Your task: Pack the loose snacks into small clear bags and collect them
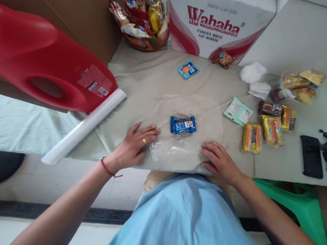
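Observation:
Before me on the cloth-covered table lies a sheet of clear plastic film (169, 149). Blue snack packets (184, 125), seemingly stacked, rest on its middle. My left hand (138, 143) lies flat at the film's left edge, fingers stretched out and pointing inward. On the right side, my right hand (219, 161) rests palm down beside the film's edge, with its fingers extended. Neither hand holds or touches the blue packets. Whether the fingertips press on the film itself is hard to make out.
A plastic wrap roll (84, 127) and a big red jug (71, 65) stand at left. Behind are a snack basket (147, 41), a Wahaha carton (217, 28) and a blue sachet (188, 69). Yellow packets (252, 138), a pale green packet (239, 111) and a phone (311, 156) lie right.

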Demonstrator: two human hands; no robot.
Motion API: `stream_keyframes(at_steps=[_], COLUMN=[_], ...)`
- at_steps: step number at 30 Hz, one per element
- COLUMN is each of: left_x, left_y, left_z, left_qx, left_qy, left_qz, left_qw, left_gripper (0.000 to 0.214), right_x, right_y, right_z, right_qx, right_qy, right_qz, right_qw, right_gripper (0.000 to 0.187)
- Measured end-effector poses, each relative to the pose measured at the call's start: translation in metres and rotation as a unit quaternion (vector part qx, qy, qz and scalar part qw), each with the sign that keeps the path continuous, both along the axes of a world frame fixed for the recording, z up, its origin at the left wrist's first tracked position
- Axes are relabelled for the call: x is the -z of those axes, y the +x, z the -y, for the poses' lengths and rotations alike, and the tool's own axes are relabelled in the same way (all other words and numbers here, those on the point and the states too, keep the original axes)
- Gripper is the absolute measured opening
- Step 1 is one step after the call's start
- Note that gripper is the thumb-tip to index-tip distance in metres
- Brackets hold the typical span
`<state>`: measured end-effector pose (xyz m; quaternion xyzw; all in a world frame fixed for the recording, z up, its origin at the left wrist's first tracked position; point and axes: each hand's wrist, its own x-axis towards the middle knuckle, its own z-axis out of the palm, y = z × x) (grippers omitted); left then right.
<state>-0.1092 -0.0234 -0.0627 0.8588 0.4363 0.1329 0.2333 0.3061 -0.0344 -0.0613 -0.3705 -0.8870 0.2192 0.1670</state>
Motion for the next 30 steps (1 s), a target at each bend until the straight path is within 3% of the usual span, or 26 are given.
stream_keyframes(at_steps=[2, 5, 9, 12, 15, 18, 22, 25, 30], left_x=[0.002, 0.004, 0.007, 0.006, 0.003, 0.004, 0.006, 0.003, -0.005], left_y=[-0.006, -0.004, 0.011, 0.021, 0.031, 0.041, 0.05, 0.053, 0.059], left_z=[0.001, 0.0, -0.007, -0.015, -0.023, -0.033, -0.043, -0.045, -0.047], left_qx=[0.007, -0.02, -0.082, -0.134, -0.19, -0.265, -0.361, -0.355, -0.266], left_qy=[-0.01, -0.007, 0.012, 0.031, 0.034, 0.025, 0.013, -0.004, 0.004], left_qz=[0.017, 0.007, -0.024, -0.017, -0.01, 0.015, 0.085, 0.113, 0.076], left_qw=[1.0, 1.0, 0.996, 0.99, 0.981, 0.964, 0.929, 0.928, 0.961], left_gripper=[0.064, 0.061, 0.053, 0.053, 0.054, 0.038, 0.035, 0.04, 0.036], right_x=[0.0, -0.021, -0.058, -0.071, -0.067, -0.054, -0.045, -0.051, -0.06], right_y=[-0.003, -0.009, -0.015, -0.02, -0.024, -0.026, -0.026, -0.027, -0.031], right_z=[-0.009, -0.038, -0.081, -0.108, -0.127, -0.14, -0.154, -0.163, -0.171], right_qx=[0.02, 0.02, 0.033, 0.095, 0.153, 0.213, 0.231, 0.2, 0.201], right_qy=[0.007, -0.025, -0.11, -0.213, -0.327, -0.375, -0.365, -0.336, -0.331], right_qz=[-0.022, -0.055, -0.104, -0.14, -0.159, -0.145, -0.05, -0.008, 0.0], right_qw=[1.0, 0.998, 0.988, 0.962, 0.919, 0.891, 0.9, 0.92, 0.922], right_gripper=[0.022, 0.022, 0.023, 0.029, 0.036, 0.034, 0.023, 0.021, 0.026])
